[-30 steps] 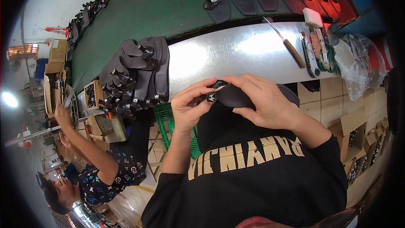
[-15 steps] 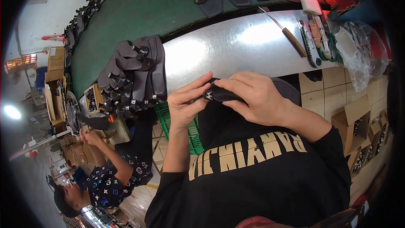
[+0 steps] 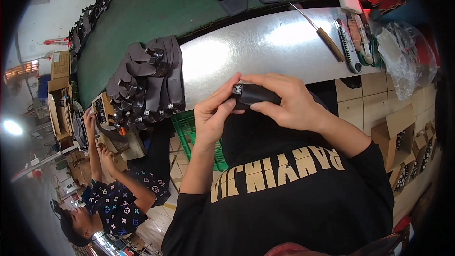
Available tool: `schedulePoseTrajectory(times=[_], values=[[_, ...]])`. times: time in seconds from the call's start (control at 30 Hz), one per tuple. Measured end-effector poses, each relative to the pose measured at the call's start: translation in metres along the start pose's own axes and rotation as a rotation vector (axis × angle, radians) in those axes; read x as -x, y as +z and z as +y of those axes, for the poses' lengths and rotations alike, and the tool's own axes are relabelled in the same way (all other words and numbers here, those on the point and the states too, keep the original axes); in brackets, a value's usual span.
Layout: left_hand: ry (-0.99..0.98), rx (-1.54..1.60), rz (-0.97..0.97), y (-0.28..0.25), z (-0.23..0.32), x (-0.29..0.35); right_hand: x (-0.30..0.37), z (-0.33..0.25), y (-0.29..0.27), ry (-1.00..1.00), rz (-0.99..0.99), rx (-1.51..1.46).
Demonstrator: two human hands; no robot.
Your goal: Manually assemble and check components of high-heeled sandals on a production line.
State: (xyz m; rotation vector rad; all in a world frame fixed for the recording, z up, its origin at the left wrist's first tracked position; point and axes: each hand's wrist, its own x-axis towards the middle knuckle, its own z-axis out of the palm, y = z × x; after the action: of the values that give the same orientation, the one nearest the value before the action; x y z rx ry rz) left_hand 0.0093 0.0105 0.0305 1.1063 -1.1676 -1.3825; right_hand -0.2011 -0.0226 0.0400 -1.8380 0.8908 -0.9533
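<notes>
A black sandal strap point(image 3: 259, 95) with a small square metal ornament point(image 3: 237, 89) is between my hands, above my lap by the bench edge. My left hand point(image 3: 214, 114) pinches the strap's ornament end, its fingers pointing up along it. My right hand point(image 3: 291, 102) wraps the strap from the other side, thumb below and fingers above. A dark sole edge shows behind my right wrist, so the strap seems part of a sandal. My palms hide much of it.
Stacked dark sandals point(image 3: 156, 78) stand left of the shiny metal plate point(image 3: 213, 59). An awl point(image 3: 330, 45) and a utility knife point(image 3: 350, 54) lie right, beside a plastic bag point(image 3: 403, 57). Sandals line the green belt point(image 3: 156, 12). A co-worker point(image 3: 118, 199) sits left, near a green crate point(image 3: 184, 130).
The strap has turned, and its ornament has moved up. My right fingers have shifted over its top. The co-worker's one arm has reached up toward the box beside the sandal stack.
</notes>
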Motion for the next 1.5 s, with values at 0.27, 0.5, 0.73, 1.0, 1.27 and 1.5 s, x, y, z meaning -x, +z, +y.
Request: schedulePoseTrajectory(times=[0.27, 0.5, 0.73, 1.0, 1.27, 1.5], values=[[-0.192, 0.077, 0.064, 0.005, 0.001, 0.005, 0.001, 0.002, -0.001, 0.085, -0.157, -0.010], [-0.208, 0.108, 0.092, 0.002, -0.003, 0.003, 0.001, 0.007, -0.001, -0.076, -0.201, 0.073], [-0.179, 0.052, 0.097, 0.006, 0.000, -0.002, 0.006, 0.010, 0.005, 0.000, -0.147, 0.037], [-0.316, 0.162, 0.131, 0.006, 0.009, -0.006, 0.011, 0.012, 0.010, -0.096, -0.019, 0.094], [-0.271, 0.279, 0.164, 0.014, 0.020, -0.004, 0.008, 0.004, -0.002, -0.287, -0.056, 0.275], [-0.485, 0.116, -0.104, -0.001, 0.019, -0.006, 0.017, 0.001, 0.000, -0.063, 0.012, 0.182]])
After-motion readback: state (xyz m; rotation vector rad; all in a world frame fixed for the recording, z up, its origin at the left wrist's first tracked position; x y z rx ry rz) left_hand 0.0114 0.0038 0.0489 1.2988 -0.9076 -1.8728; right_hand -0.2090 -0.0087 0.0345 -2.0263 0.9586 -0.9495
